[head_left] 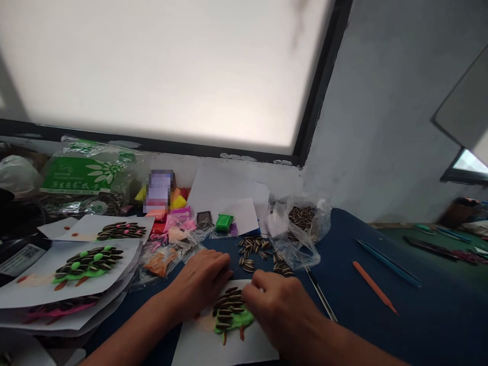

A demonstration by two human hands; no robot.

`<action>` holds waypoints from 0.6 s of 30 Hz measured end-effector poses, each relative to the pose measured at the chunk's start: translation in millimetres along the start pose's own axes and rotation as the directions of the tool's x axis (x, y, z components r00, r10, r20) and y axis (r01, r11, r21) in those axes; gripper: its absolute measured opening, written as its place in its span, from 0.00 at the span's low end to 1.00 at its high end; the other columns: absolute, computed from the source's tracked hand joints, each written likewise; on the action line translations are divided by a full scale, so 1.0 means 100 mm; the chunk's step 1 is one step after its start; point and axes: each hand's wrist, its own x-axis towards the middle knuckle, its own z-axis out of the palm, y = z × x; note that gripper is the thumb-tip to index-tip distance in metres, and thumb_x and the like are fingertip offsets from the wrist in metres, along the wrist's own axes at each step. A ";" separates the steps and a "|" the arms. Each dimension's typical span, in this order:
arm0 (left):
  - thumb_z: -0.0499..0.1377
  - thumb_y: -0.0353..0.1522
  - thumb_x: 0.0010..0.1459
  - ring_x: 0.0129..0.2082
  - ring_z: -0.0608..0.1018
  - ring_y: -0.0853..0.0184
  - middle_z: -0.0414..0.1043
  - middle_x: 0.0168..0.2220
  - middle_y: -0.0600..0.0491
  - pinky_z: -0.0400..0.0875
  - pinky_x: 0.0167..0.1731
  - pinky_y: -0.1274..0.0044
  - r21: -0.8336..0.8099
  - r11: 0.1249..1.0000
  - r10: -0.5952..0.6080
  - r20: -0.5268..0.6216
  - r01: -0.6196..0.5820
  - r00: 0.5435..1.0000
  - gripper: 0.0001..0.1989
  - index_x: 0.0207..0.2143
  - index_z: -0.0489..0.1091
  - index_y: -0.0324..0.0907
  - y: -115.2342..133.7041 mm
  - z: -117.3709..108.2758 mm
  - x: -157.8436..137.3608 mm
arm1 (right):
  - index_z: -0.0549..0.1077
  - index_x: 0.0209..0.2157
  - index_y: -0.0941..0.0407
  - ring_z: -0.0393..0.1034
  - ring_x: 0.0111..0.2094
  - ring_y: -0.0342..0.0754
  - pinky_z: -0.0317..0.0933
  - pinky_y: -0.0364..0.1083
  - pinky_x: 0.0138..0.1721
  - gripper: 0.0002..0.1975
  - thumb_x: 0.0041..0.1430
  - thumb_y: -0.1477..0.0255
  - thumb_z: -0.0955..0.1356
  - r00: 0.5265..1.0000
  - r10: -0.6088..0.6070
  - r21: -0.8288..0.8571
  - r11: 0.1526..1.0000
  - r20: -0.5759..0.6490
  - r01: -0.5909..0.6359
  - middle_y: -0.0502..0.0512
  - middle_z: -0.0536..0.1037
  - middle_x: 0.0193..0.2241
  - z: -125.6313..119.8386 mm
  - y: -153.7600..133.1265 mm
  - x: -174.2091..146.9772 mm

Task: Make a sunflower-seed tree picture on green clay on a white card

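Note:
A white sheet of paper [229,351] lies in front of me with a hedgehog-like picture on it. The picture has a green clay body [240,319], brown clay legs and rows of striped sunflower seeds [231,305] set into it. My left hand [204,279] rests on the upper left of the sheet, fingers together and laid down over its edge. On the right side of the picture, my right hand [276,300] is closed in a pinch against the seeds; its fingertips are hidden, so what they hold does not show. Loose sunflower seeds [253,246] lie just beyond both hands.
Similar seed pictures [87,267] are stacked at left. Behind my left hand lie bags of coloured clay [179,221] and a green clay pack [224,222]. A clear bag of seeds [301,221] stands beyond. At right are a pen [320,295] and an orange tool [373,287].

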 end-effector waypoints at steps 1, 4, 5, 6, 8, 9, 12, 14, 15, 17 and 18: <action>0.51 0.30 0.64 0.27 0.68 0.67 0.66 0.26 0.55 0.57 0.28 0.75 0.004 1.000 0.002 0.000 -0.002 1.000 0.12 0.26 0.58 0.43 0.00 0.00 0.00 | 0.72 0.32 0.57 0.64 0.26 0.45 0.40 0.44 0.23 0.09 0.56 0.85 0.65 0.997 0.066 -0.013 0.998 0.042 -0.065 0.53 0.73 0.29 -0.06 0.06 0.01; 0.51 0.29 0.64 0.26 0.68 0.67 0.67 0.26 0.55 0.57 0.28 0.76 0.004 1.000 0.007 0.020 -0.007 1.000 0.11 0.26 0.59 0.43 0.00 -0.02 0.00 | 0.73 0.31 0.58 0.66 0.27 0.45 0.44 0.44 0.25 0.10 0.61 0.83 0.63 0.962 0.246 -0.041 0.969 0.119 -0.243 0.55 0.74 0.30 -0.23 0.28 0.05; 0.51 0.29 0.64 0.27 0.68 0.67 0.67 0.26 0.55 0.57 0.28 0.76 0.001 1.000 0.005 0.030 -0.005 1.000 0.11 0.26 0.60 0.43 0.00 -0.02 0.00 | 0.74 0.32 0.58 0.68 0.28 0.46 0.46 0.44 0.25 0.10 0.63 0.82 0.63 0.939 0.298 -0.047 0.955 0.172 -0.294 0.56 0.75 0.31 -0.27 0.35 0.07; 0.51 0.30 0.64 0.27 0.69 0.67 0.67 0.26 0.55 0.58 0.28 0.76 -0.002 1.000 0.001 0.039 -0.001 0.999 0.11 0.27 0.60 0.43 0.00 -0.03 0.00 | 0.75 0.32 0.59 0.69 0.30 0.47 0.48 0.44 0.26 0.10 0.63 0.82 0.64 0.904 0.359 -0.062 0.933 0.230 -0.355 0.58 0.76 0.33 -0.29 0.42 0.08; 0.51 0.30 0.64 0.27 0.69 0.66 0.67 0.27 0.54 0.58 0.28 0.75 -0.006 1.000 -0.008 0.047 0.009 0.999 0.11 0.27 0.61 0.43 0.01 -0.03 0.00 | 0.77 0.33 0.59 0.71 0.33 0.50 0.51 0.43 0.28 0.08 0.62 0.81 0.65 0.885 0.384 -0.063 0.922 0.263 -0.382 0.60 0.78 0.35 -0.30 0.53 0.10; 0.51 0.29 0.64 0.27 0.69 0.66 0.67 0.27 0.54 0.58 0.28 0.75 -0.009 1.000 -0.012 0.049 0.013 0.999 0.11 0.27 0.61 0.42 0.01 -0.04 0.00 | 0.78 0.34 0.59 0.72 0.35 0.50 0.52 0.43 0.29 0.08 0.61 0.81 0.66 0.879 0.389 -0.060 0.920 0.277 -0.388 0.60 0.78 0.36 -0.28 0.57 0.11; 0.52 0.29 0.64 0.27 0.68 0.67 0.67 0.27 0.54 0.58 0.28 0.76 -0.030 0.999 -0.013 0.063 0.015 0.998 0.11 0.27 0.61 0.42 0.02 -0.06 0.00 | 0.79 0.34 0.59 0.73 0.36 0.51 0.53 0.43 0.29 0.10 0.60 0.83 0.66 0.874 0.380 -0.047 0.922 0.302 -0.384 0.60 0.80 0.37 -0.22 0.61 0.11; 0.51 0.29 0.64 0.27 0.68 0.67 0.67 0.27 0.54 0.58 0.28 0.76 -0.047 0.999 -0.010 0.068 0.013 0.998 0.11 0.27 0.62 0.42 0.03 -0.07 0.00 | 0.79 0.34 0.60 0.73 0.36 0.52 0.52 0.44 0.29 0.11 0.59 0.83 0.65 0.876 0.374 -0.044 0.924 0.304 -0.379 0.60 0.80 0.36 -0.19 0.61 0.11; 0.51 0.29 0.64 0.26 0.68 0.67 0.67 0.26 0.54 0.58 0.28 0.76 -0.053 0.999 -0.009 0.067 0.013 0.998 0.11 0.27 0.61 0.42 0.04 -0.08 0.00 | 0.79 0.34 0.60 0.73 0.36 0.52 0.52 0.44 0.29 0.11 0.60 0.83 0.64 0.879 0.372 -0.044 0.925 0.299 -0.377 0.61 0.80 0.36 -0.18 0.61 0.10; 0.51 0.29 0.65 0.26 0.68 0.66 0.67 0.26 0.54 0.58 0.28 0.75 -0.056 0.998 -0.012 0.063 0.016 0.998 0.11 0.26 0.61 0.43 0.04 -0.08 0.00 | 0.79 0.35 0.60 0.73 0.35 0.52 0.52 0.44 0.29 0.11 0.60 0.83 0.64 0.884 0.367 -0.040 0.927 0.288 -0.372 0.61 0.79 0.36 -0.17 0.61 0.10; 0.51 0.29 0.64 0.26 0.68 0.66 0.67 0.26 0.54 0.58 0.28 0.75 -0.054 0.998 -0.015 0.063 0.019 0.998 0.11 0.26 0.61 0.42 0.04 -0.08 0.00 | 0.79 0.35 0.60 0.73 0.35 0.52 0.52 0.44 0.29 0.11 0.61 0.82 0.64 0.888 0.363 -0.036 0.929 0.284 -0.369 0.61 0.79 0.37 -0.17 0.61 0.09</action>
